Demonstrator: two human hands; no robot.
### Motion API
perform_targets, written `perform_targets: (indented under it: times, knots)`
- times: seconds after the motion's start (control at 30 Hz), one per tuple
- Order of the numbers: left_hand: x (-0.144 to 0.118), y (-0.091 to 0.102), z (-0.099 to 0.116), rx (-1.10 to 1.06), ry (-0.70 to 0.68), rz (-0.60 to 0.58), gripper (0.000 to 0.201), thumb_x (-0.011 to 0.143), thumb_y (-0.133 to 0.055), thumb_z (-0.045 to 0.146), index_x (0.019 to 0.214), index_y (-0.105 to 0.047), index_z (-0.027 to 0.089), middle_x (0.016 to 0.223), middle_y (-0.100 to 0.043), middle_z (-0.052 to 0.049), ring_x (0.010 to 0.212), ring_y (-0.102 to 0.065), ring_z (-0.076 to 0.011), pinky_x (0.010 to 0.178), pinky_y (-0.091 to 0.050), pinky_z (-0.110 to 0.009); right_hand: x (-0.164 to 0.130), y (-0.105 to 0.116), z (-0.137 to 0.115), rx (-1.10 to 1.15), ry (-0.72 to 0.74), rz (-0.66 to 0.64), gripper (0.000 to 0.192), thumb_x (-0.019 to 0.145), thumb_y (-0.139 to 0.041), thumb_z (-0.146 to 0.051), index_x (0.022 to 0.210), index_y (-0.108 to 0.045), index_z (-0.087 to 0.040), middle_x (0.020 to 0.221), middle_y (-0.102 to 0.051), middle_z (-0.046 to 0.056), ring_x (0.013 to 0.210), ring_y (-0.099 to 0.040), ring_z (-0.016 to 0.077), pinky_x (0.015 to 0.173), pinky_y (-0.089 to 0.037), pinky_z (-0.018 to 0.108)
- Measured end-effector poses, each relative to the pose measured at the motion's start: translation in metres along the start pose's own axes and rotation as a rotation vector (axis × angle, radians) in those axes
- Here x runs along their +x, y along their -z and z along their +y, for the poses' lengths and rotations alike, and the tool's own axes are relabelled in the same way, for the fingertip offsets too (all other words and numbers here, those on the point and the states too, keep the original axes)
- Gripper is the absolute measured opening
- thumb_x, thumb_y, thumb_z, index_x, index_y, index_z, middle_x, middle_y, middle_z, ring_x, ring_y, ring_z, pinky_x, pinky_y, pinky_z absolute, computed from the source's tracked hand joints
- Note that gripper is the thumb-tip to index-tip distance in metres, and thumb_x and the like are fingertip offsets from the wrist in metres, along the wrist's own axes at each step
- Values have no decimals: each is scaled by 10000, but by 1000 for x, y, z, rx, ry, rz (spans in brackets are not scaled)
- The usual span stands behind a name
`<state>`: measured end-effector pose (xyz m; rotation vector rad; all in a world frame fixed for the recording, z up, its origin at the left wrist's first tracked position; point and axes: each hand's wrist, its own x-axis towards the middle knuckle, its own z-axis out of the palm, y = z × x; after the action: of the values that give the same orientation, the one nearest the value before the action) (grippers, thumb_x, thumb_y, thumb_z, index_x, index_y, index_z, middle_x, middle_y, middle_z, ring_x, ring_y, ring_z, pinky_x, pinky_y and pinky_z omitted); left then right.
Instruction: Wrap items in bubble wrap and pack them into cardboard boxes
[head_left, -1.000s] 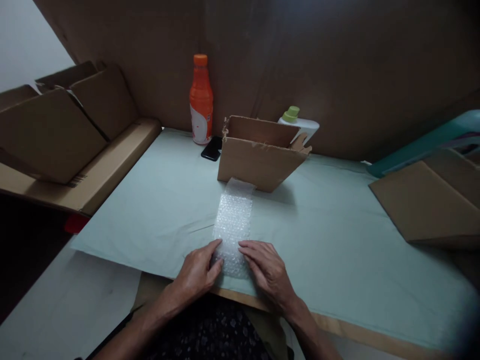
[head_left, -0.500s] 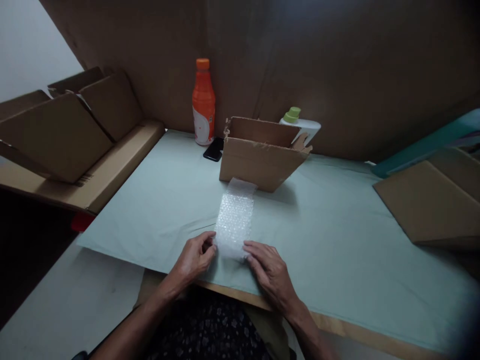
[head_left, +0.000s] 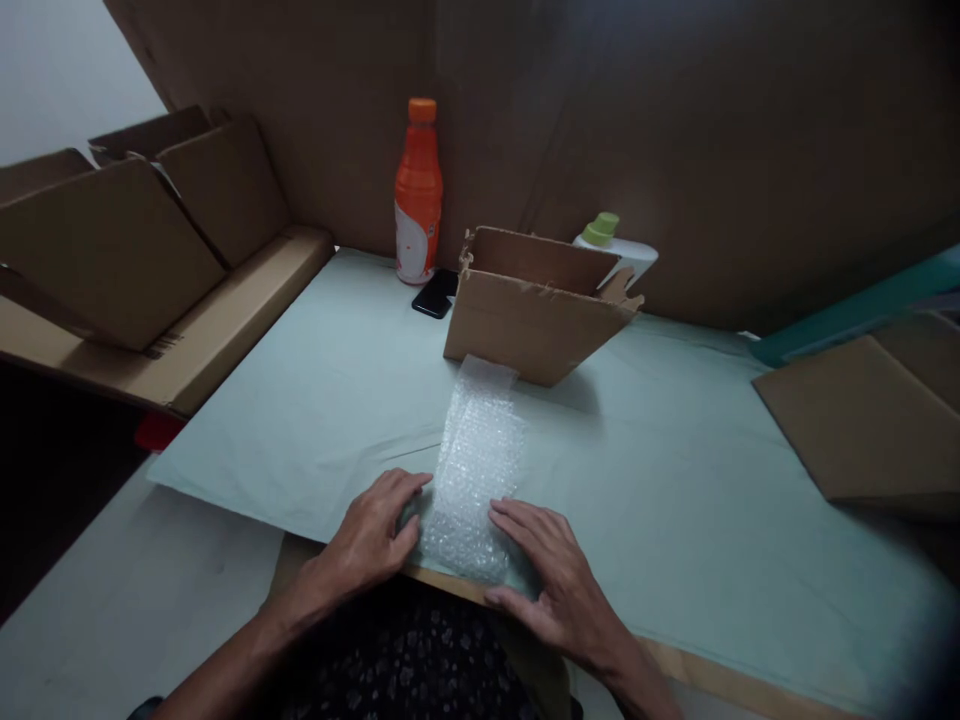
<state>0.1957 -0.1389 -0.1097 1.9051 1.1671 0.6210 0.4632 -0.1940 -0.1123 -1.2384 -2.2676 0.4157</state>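
Note:
A strip of clear bubble wrap (head_left: 480,460) lies flat on the pale green cloth. It reaches from the foot of a small open cardboard box (head_left: 536,325) down to the table's front edge. My left hand (head_left: 379,525) is beside the strip's left edge, thumb and fingers apart and holding nothing. On the other side, my right hand (head_left: 544,570) has its fingertips at the strip's right edge, with the thumb spread away near the table edge.
Behind the box are an orange bottle (head_left: 420,195), a black phone (head_left: 433,297) and a white bottle with a green cap (head_left: 602,228). Open cartons stand at the left (head_left: 112,255) and right (head_left: 862,420). A large cardboard panel (head_left: 675,130) rises at the back.
The near end of the bubble wrap now lies unfolded toward me, reaching the table edge. Both hands have opened wider, and my right thumb has come off the wrap. The view has shifted slightly.

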Motion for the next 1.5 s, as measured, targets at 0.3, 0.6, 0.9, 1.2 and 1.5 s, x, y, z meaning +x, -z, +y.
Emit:
perform_targets:
  times: [0.3,0.6,0.9,1.2,1.5]
  knots:
    - [10,-6,3,14,-57,-53,690,708,-432,10,1365,-537,193,1154,-622,-81,1033,-592,-203,931,-510,-357,15,17,8,13,-88,25,371,976,-568,-394,1314,-614,-245,1370,-636,120,1235,-601,287,988,-495,480]
    - [17,-12,1,7,4,-48,554,711,-425,21,1167,-693,186,969,-666,-54,889,-620,-187,826,-488,-322,106,0,81,-266,-226,194,281,949,-549,-280,1171,-703,-206,1087,-741,123,1010,-620,306,854,-471,469]
    - [7,-15,0,-56,32,4,458,753,-455,62,1112,-723,156,951,-700,-75,894,-646,-207,817,-498,-334,120,-7,73,-261,-109,286,224,980,-510,-207,1009,-729,-244,976,-738,66,1007,-591,264,909,-404,447]
    - [8,-15,2,-5,78,13,420,774,-463,82,1090,-729,161,922,-709,-73,828,-642,-201,777,-498,-338,95,2,64,-229,-70,253,318,961,-506,-188,1232,-671,-213,1188,-713,108,1159,-596,290,954,-457,482]
    - [13,-14,0,32,112,-12,405,780,-467,93,1076,-730,176,934,-726,-65,833,-644,-201,784,-502,-335,3,5,3,-180,94,-161,639,778,-479,7,1353,-599,-244,1401,-625,106,1266,-578,278,945,-531,472]
